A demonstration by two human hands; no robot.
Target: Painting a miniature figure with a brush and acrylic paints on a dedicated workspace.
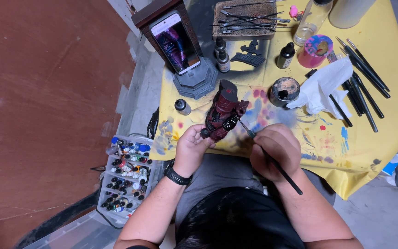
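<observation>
Hands met over my lap at the near edge of a yellow paint-spattered table [369, 152]. My right hand [276, 151] was closed around a thin black brush [272, 162], its tip touching a dark red figurine [224, 112]. My left hand [193, 148] gripped the figurine's base, holding it tilted. Just beyond lay a crumpled white tissue [323, 85]; farther left, a phone [176, 42] leaned on a grey stand.
</observation>
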